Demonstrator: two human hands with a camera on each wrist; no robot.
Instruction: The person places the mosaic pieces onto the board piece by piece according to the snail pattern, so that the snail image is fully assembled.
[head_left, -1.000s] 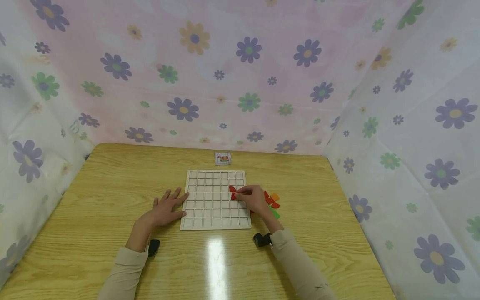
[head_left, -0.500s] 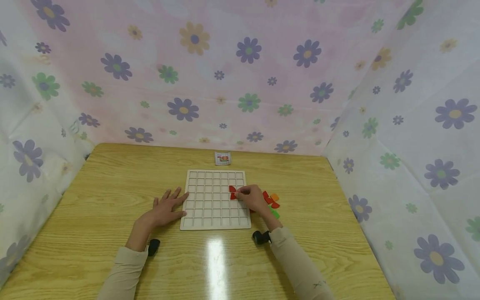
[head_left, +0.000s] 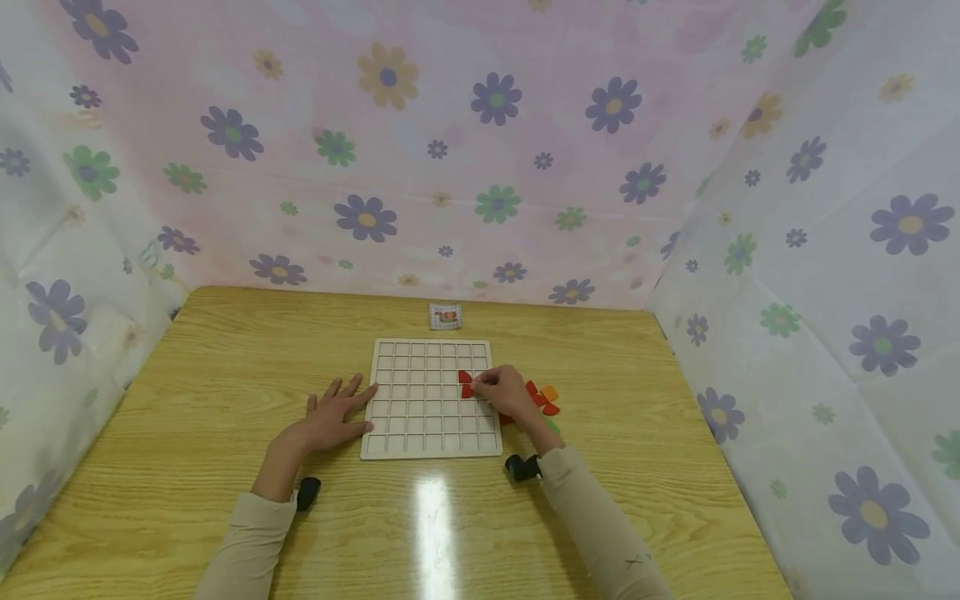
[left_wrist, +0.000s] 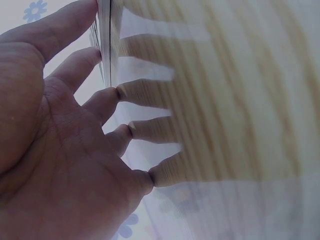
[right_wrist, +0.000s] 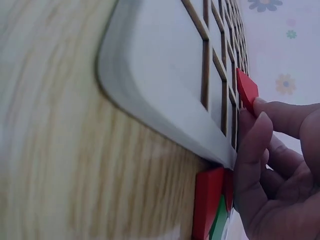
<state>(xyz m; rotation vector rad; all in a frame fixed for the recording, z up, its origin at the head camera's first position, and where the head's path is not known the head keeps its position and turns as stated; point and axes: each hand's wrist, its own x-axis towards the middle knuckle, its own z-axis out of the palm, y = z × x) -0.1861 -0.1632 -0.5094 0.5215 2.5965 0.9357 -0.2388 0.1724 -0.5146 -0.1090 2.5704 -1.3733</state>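
Note:
A pale grid board lies flat on the table. My left hand rests with spread fingers at its left edge; in the left wrist view the fingertips meet the wood and the board's side. Over the right part of the grid, my right hand pinches a red piece between thumb and fingers. Another red piece, shaped like a quarter circle, sits in the cell just behind it. From the right wrist, a red piece shows at the thumb tip, its far side partly hidden.
Right of the board lie loose red pieces, an orange piece and a green piece, partly covered by the right wrist. A small picture card lies behind the board. Flowered sheets enclose the table's back and sides.
My right hand has shifted very slightly away from me, still at the same red piece, and its wrist now covers more of the green piece. The left hand stays put.

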